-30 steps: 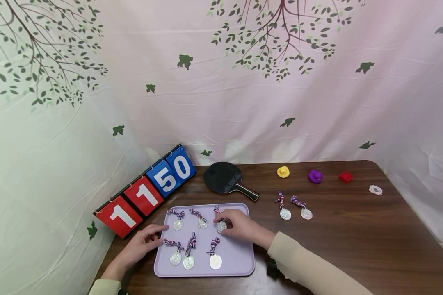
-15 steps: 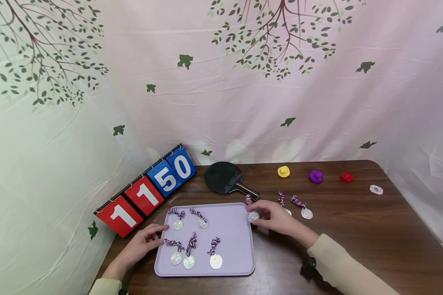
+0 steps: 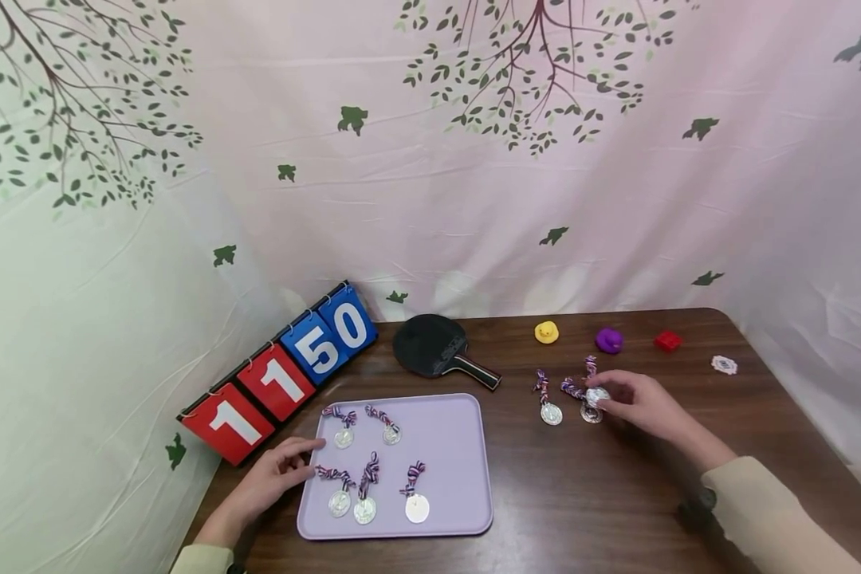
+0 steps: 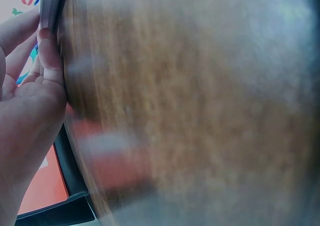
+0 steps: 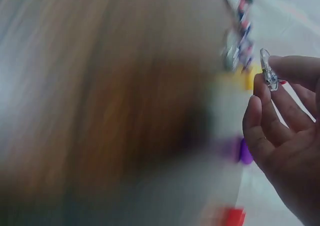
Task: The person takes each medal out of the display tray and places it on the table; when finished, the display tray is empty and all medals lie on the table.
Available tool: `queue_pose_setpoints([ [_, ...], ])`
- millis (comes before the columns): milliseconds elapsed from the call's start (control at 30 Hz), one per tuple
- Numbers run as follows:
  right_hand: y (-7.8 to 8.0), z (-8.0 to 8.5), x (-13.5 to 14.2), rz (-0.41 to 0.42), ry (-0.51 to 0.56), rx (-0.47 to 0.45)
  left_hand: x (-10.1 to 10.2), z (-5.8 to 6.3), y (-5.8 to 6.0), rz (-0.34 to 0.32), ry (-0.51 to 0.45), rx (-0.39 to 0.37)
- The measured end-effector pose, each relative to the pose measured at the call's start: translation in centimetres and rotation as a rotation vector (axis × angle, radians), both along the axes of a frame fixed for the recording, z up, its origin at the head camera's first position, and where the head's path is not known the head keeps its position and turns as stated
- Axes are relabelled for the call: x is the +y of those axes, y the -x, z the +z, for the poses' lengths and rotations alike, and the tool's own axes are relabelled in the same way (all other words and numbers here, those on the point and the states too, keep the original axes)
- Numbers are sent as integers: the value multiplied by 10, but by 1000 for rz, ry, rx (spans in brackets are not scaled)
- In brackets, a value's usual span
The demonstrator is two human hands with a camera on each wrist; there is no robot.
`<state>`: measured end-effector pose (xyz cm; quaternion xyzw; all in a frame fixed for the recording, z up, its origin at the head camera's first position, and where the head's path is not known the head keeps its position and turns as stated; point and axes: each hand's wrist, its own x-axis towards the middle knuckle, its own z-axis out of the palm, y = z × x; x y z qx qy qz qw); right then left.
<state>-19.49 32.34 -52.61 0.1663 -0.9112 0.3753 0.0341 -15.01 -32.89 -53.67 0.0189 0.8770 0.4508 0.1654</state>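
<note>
My right hand (image 3: 634, 401) pinches a silver medal (image 3: 596, 395) between thumb and fingers; its striped ribbon (image 3: 591, 366) trails behind it. In the right wrist view, the medal (image 5: 267, 70) stands edge-on at the fingertips. In the head view it overlaps another medal (image 3: 591, 413) on the table, with one more medal (image 3: 551, 414) just left of that. My left hand (image 3: 276, 470) rests with index fingertip and thumb spread along the left rim of the lilac tray (image 3: 459, 470). Several silver medals with braided red, white and blue ribbons lie on the tray, among them a front-right one (image 3: 417, 509).
A scoreboard (image 3: 280, 375) reading 11 and 50 leans behind the tray at left. A black table tennis paddle (image 3: 430, 346) lies at the back. Along the far side are a yellow duck (image 3: 546, 332), purple duck (image 3: 609, 341), red block (image 3: 667, 341) and white scalloped tag (image 3: 725, 365).
My right hand has lifted a medal from the tray's back right and carried it rightward over the table to the two medals there. My left hand has stayed at the tray's rim.
</note>
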Motion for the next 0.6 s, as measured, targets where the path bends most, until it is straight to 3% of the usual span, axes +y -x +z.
queue_pose_setpoints([
  [233, -10, -8, 28, -29, -159, 80, 2, 3, -2, 1, -10, 1],
  [267, -11, -7, 29, -27, -170, 94, 4, 7, -3, 2, -15, 1],
  [433, -14, -3, 28, -27, -235, 115, 3, 5, -3, 5, -12, 5],
  [500, -14, -2, 27, -25, -264, 121, 0, -2, 0, 7, -6, 5],
  [600, -15, -3, 27, -26, -297, 126, 1, 0, 0, 13, -9, -3],
])
